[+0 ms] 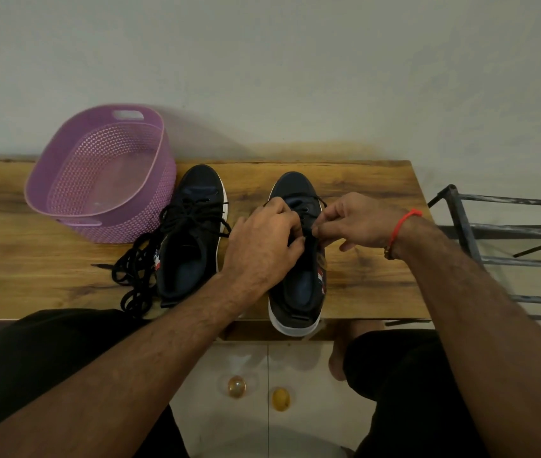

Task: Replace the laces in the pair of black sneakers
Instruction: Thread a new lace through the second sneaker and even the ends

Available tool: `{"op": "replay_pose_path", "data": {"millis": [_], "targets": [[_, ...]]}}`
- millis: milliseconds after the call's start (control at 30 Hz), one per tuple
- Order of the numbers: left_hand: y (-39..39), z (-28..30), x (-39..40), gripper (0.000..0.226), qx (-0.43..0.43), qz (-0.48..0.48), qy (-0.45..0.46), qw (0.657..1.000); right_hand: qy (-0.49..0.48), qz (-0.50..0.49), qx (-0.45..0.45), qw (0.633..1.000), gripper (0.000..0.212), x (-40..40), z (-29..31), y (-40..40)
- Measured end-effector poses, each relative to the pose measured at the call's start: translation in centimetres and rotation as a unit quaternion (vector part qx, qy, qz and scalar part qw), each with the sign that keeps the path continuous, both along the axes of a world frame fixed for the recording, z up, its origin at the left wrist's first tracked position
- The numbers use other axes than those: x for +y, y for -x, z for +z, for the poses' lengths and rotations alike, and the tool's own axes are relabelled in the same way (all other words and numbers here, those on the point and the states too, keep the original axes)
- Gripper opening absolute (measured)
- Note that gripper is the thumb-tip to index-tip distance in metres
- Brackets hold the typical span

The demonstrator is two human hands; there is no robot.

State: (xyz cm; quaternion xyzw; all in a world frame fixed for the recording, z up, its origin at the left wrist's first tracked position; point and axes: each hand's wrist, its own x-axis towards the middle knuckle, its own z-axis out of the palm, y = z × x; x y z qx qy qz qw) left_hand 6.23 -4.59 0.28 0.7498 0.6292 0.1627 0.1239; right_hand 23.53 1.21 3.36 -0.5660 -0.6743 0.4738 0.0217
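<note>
Two black sneakers with white soles stand toes-away on the wooden table (pixel 31 266). The left sneaker (pixel 190 259) carries loosely threaded black laces across its eyelets. A tangle of loose black laces (pixel 133 272) lies beside it on the left. Over the right sneaker (pixel 299 292) both hands meet at the eyelets. My left hand (pixel 262 242) pinches a black lace (pixel 305 211) above the tongue. My right hand (pixel 358 223) grips the same lace from the right side. The fingers hide most of the lacing.
An empty purple perforated basket (pixel 64 193) sits at the back left, touching the left sneaker's toe. A dark metal rack (pixel 493 246) stands right of the table. Below the table edge are white cabinet doors with two round knobs (pixel 236 386). A plain wall rises behind.
</note>
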Motion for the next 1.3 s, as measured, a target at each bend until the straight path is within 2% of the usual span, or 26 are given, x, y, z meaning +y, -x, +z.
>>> {"op": "replay_pose_path", "data": {"millis": [233,500,600,800,1033,1133,1233,1300], "targets": [[-0.3,0.3,0.3,0.018,0.036,0.015,0.018,0.999,-0.001,0.002,-0.005,1.0,0.014,-0.2,0.0,0.1],[-0.3,-0.2,0.6,0.016,0.003,0.014,0.02,1.0,0.023,-0.005,0.001,1.0,0.017,-0.1,0.2,-0.1],[-0.1,-0.6,0.6,0.016,-0.02,0.025,0.017,0.999,0.016,-0.019,0.002,1.0,0.012,-0.1,0.0,-0.2],[-0.1,-1.2,0.6,0.023,-0.015,0.033,-0.007,0.999,-0.007,-0.026,-0.018,0.999,0.005,0.1,-0.6,0.0],[0.2,-1.1,0.8,0.036,-0.013,0.048,0.007,0.999,-0.014,-0.024,-0.031,0.999,0.013,0.1,-0.8,0.0],[0.3,-0.9,0.9,0.047,-0.017,0.046,0.018,0.999,-0.021,-0.06,-0.059,0.996,0.017,0.6,-0.5,-1.1],[0.3,-0.9,0.8,0.047,-0.021,0.044,0.012,0.999,-0.069,-0.106,-0.15,0.981,0.018,1.1,-0.3,-3.3],[0.3,-0.9,0.8,0.046,-0.027,0.039,0.016,0.999,-0.098,-0.099,-0.195,0.971,0.018,1.3,-0.7,-4.1]]}}
